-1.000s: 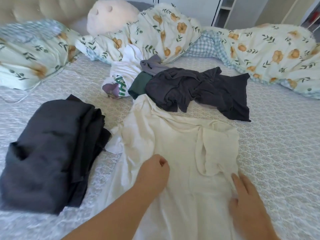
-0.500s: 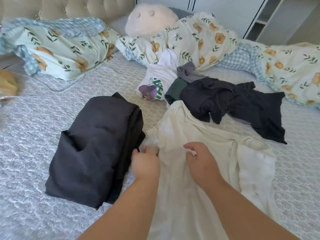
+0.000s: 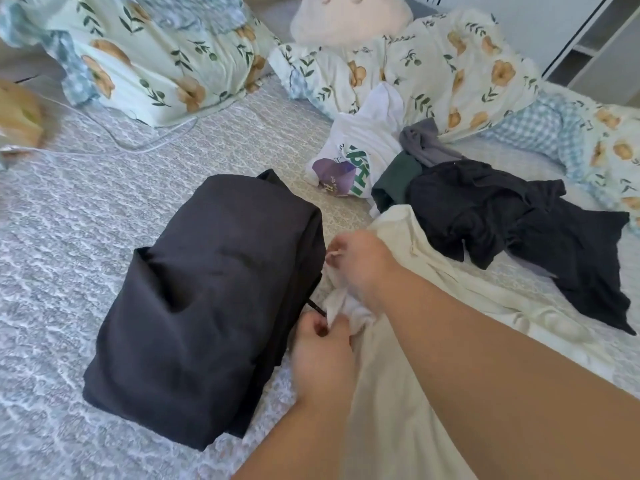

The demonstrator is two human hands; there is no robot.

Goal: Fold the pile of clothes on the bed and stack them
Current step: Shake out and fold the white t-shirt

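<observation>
Head view: left hand [image 3: 322, 351] at 6 o'clock, pinching a bunched edge of the cream garment [image 3: 412, 393]; right hand [image 3: 360, 261] just past centre toward 1 o'clock, fingers curled on the same bunched cloth. Cream garment spread over the bed [image 3: 86, 237] from centre down to 5 o'clock. Folded dark stack [image 3: 207, 306] at 9 o'clock, touching the bunched edge. Unfolded pile at 1 o'clock: black garment [image 3: 502, 230], green piece [image 3: 394, 181], grey piece [image 3: 426, 143], white printed shirt [image 3: 363, 143]. Floral pillows [image 3: 156, 53] at 11 o'clock.
</observation>
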